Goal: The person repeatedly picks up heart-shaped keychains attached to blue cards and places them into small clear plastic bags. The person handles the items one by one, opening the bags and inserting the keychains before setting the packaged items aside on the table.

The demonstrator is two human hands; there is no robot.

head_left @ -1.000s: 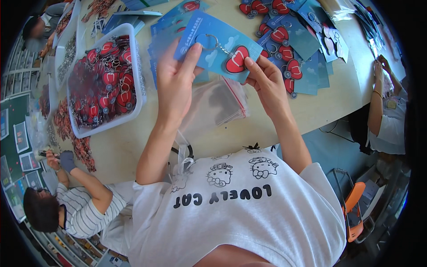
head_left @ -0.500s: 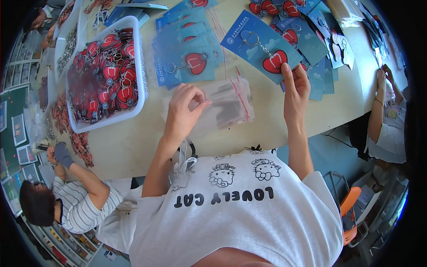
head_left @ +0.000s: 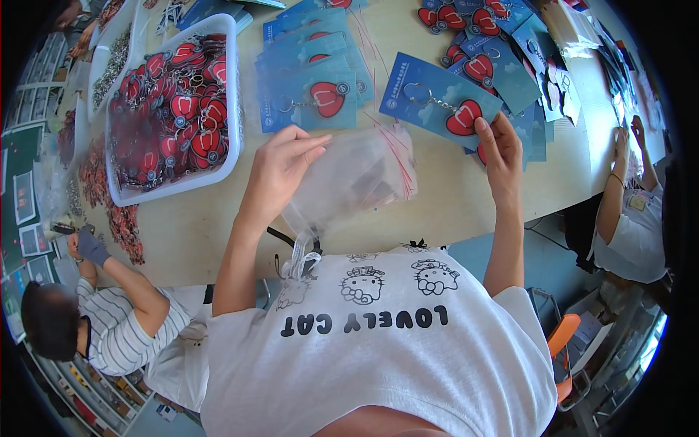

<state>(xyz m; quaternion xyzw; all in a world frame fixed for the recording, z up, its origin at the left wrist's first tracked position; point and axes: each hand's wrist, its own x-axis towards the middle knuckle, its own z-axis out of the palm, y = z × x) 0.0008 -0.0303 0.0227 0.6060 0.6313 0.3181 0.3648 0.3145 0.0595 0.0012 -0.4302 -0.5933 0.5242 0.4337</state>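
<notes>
My right hand pinches the lower right corner of a blue card between thumb and fingers. A red heart-shaped keychain with a metal ring and short chain lies on that card. My left hand is closed at the upper left edge of a clear plastic zip bag, which it lifts slightly. Red zip lines run along the bag's right end, and more such bags seem to lie beneath it. The card is held above and to the right of the bags, apart from them.
A white bin full of red heart keychains stands at the left. Overlapping bagged cards lie beyond my left hand, and more cards with keychains are piled at the upper right. Co-workers sit at both sides, one in a striped shirt.
My left hand has moved left and drawn up the bag's edge, spreading the bag. My right hand has shifted slightly right and toward me with the card and keychain.
</notes>
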